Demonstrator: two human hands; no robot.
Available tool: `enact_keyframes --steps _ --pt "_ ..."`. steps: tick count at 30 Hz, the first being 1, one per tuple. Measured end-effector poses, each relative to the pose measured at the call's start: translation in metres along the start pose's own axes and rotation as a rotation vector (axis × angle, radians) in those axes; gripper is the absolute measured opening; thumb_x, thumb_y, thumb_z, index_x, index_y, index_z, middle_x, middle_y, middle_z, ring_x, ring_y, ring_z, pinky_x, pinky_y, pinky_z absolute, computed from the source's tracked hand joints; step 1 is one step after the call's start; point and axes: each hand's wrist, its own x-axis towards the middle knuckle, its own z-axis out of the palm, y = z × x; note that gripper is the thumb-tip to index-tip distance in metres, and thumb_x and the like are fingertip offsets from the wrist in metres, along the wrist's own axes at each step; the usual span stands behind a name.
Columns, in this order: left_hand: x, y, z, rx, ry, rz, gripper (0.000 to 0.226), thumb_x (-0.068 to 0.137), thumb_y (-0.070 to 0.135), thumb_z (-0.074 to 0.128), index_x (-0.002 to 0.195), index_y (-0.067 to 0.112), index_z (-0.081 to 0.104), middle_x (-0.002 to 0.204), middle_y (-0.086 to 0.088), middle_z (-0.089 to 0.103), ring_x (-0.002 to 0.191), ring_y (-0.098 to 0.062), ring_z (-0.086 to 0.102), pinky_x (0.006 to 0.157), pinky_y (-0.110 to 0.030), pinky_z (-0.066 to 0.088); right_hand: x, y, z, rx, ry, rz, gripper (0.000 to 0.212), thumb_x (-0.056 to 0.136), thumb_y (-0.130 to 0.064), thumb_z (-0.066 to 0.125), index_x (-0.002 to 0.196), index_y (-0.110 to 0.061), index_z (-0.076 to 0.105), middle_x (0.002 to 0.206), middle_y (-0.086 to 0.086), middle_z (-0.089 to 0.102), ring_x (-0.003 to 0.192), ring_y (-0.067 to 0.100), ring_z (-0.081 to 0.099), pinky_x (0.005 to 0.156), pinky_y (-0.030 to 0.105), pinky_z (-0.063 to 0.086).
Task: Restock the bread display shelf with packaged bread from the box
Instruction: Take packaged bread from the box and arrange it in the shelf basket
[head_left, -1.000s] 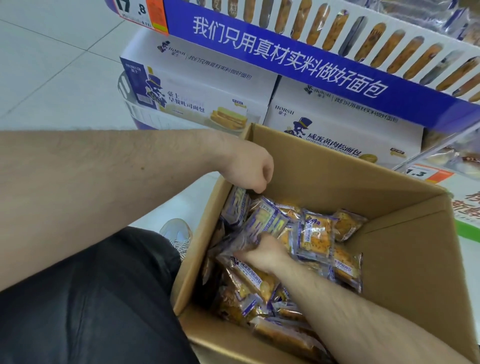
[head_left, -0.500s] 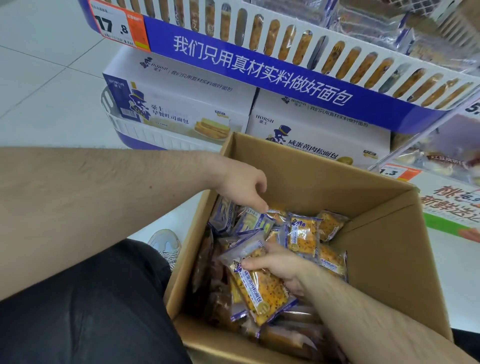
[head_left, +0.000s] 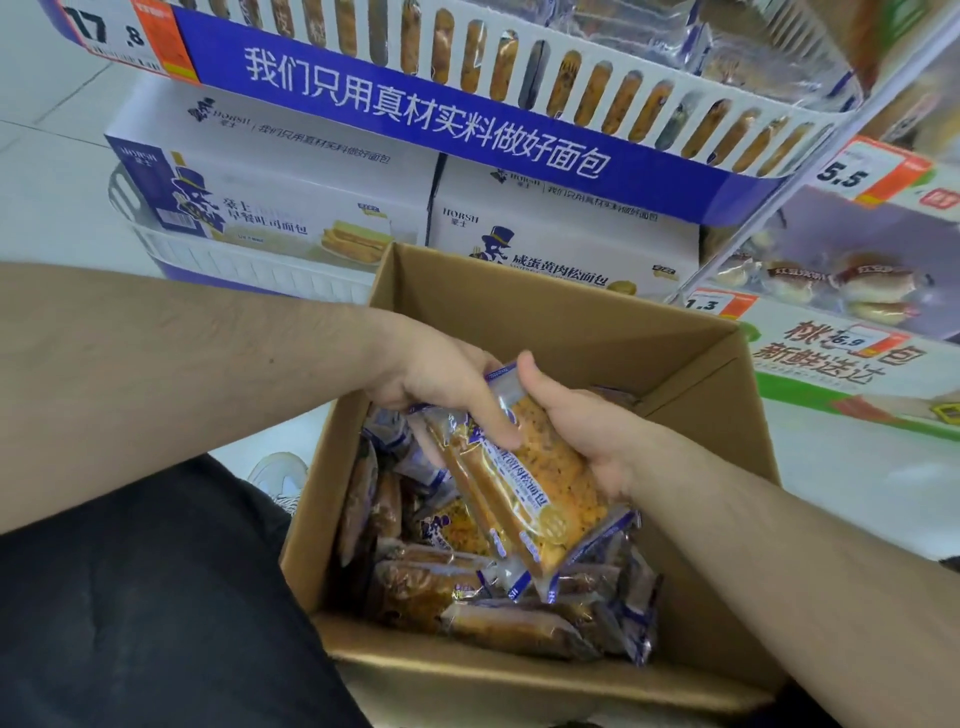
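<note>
Both hands are on a small stack of packaged bread (head_left: 524, 483) held just above the open cardboard box (head_left: 597, 332). Left hand (head_left: 441, 384) comes in from the left, fingers curled over the top of the packs, grip clamped on them. Right hand (head_left: 582, 431) cradles from the right, thumb up at the far end, fingers hidden underneath, clamped on the same packs. Stack is tilted, near end drooping toward the loose packs (head_left: 467, 587) left in the box. Likely step: square up the bundle, then lift to the display shelf (head_left: 519, 78) at the far side above. To do it well: hold the body of the packs rather than the crimped film ends, which look slippery; keep pressure light so the bread isn't squashed; clear the far box wall before swinging up; drop them in behind the slotted white rail, labels facing out.
</note>
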Motion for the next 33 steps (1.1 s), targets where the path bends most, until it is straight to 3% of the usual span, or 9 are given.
enact_keyframes --steps 3,5,8,11,17,24,28,31,33 --pt "-0.002 0.005 -0.002 0.105 0.059 0.001 0.042 0.082 0.012 0.078 0.119 0.017 0.058 0.107 -0.006 0.075 0.098 -0.024 0.073 0.075 -0.039 0.060 0.011 0.015 -0.019 0.087 0.062 0.000 0.082 0.091 -0.075 0.034 0.123 -0.005 0.062 0.103 0.016 0.074 0.095 0.030 0.071 0.083 0.041 0.056" --pt "-0.005 0.005 -0.006 0.211 0.136 -0.027 0.055 0.076 0.010 0.083 0.119 0.022 0.052 0.108 -0.004 0.074 0.097 -0.025 0.073 0.079 -0.045 0.061 0.017 0.037 -0.034 -0.429 0.242 -0.026 0.066 0.094 -0.067 0.042 0.118 -0.008 0.061 0.096 0.008 0.070 0.082 0.020 0.066 0.074 0.036 0.055" --pt "-0.007 0.002 -0.010 0.353 0.177 -0.092 0.072 0.069 0.012 0.089 0.125 0.023 0.046 0.114 -0.003 0.068 0.101 -0.025 0.070 0.086 -0.049 0.059 0.025 0.075 -0.039 -1.141 0.072 0.081 0.054 0.089 -0.056 0.062 0.125 -0.016 0.057 0.120 0.005 0.064 0.105 0.019 0.063 0.095 0.038 0.053" --pt "-0.009 0.001 -0.013 0.427 0.207 -0.121 0.076 0.068 0.016 0.090 0.128 0.022 0.044 0.115 -0.001 0.065 0.104 -0.022 0.067 0.090 -0.045 0.058 0.032 0.097 -0.028 -1.319 -0.111 0.161 0.069 0.087 -0.051 0.069 0.142 -0.015 0.048 0.138 0.007 0.056 0.123 0.025 0.055 0.102 0.035 0.046" --pt "-0.012 -0.003 -0.022 0.284 0.356 -0.090 0.073 0.069 0.011 0.088 0.125 0.018 0.043 0.109 -0.003 0.064 0.098 -0.025 0.069 0.084 -0.047 0.060 0.046 0.109 -0.023 -1.502 -0.109 0.114 0.031 0.092 -0.021 0.063 0.123 -0.017 0.060 0.118 0.007 0.064 0.105 0.025 0.060 0.080 0.032 0.047" --pt "-0.009 -0.009 -0.032 0.040 0.530 -0.027 0.073 0.069 0.010 0.088 0.124 0.017 0.042 0.110 -0.007 0.064 0.097 -0.029 0.068 0.082 -0.053 0.059 0.037 0.046 -0.073 -0.907 0.093 0.051 0.011 0.087 -0.013 0.067 0.087 -0.018 0.057 0.091 0.003 0.061 0.080 0.017 0.059 0.078 0.036 0.048" --pt "-0.005 -0.010 -0.037 -0.192 0.640 0.028 0.070 0.070 0.013 0.088 0.124 0.020 0.043 0.112 -0.006 0.065 0.096 -0.028 0.069 0.074 -0.047 0.062 0.007 0.015 -0.087 -0.147 0.189 -0.082 0.021 0.090 0.004 0.052 0.101 -0.007 0.066 0.087 0.016 0.072 0.071 0.028 0.070 0.071 0.038 0.059" --pt "-0.003 -0.006 -0.041 -0.437 0.730 0.088 0.072 0.070 0.015 0.089 0.128 0.022 0.047 0.116 -0.006 0.066 0.100 -0.026 0.068 0.063 -0.037 0.062 -0.001 0.005 -0.088 0.189 0.173 -0.151 0.020 0.095 -0.012 0.053 0.112 -0.011 0.063 0.095 0.014 0.076 0.083 0.031 0.073 0.083 0.047 0.056" --pt "-0.003 -0.003 -0.046 -0.519 0.758 0.131 0.064 0.070 0.014 0.088 0.122 0.020 0.052 0.116 -0.010 0.068 0.101 -0.029 0.069 0.062 -0.034 0.060 -0.008 -0.004 -0.084 0.350 0.151 -0.225 0.029 0.095 -0.025 0.057 0.120 -0.011 0.062 0.102 0.015 0.075 0.086 0.032 0.074 0.074 0.044 0.058"
